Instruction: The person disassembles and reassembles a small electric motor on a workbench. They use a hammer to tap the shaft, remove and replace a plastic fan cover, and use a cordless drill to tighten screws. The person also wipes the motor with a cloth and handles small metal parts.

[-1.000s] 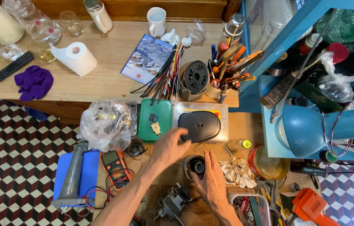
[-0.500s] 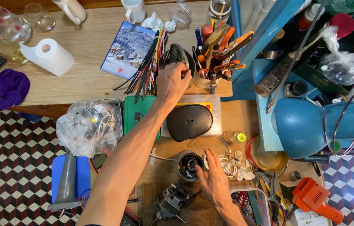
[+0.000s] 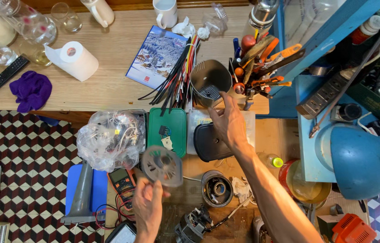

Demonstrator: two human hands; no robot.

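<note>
Cluttered wooden benches stood over a checkered floor. Left hand (image 3: 147,208) pinched a grey slotted disc (image 3: 162,165) by its lower edge, raised just above the fingers. Right hand (image 3: 228,122) gripped the rim of a dark, vented cylindrical housing (image 3: 208,81), tilted beyond the fingertips. Half a second earlier, the hands occupied different positions: one reached the housing, the other rested near the motor can (image 3: 217,189).
</note>
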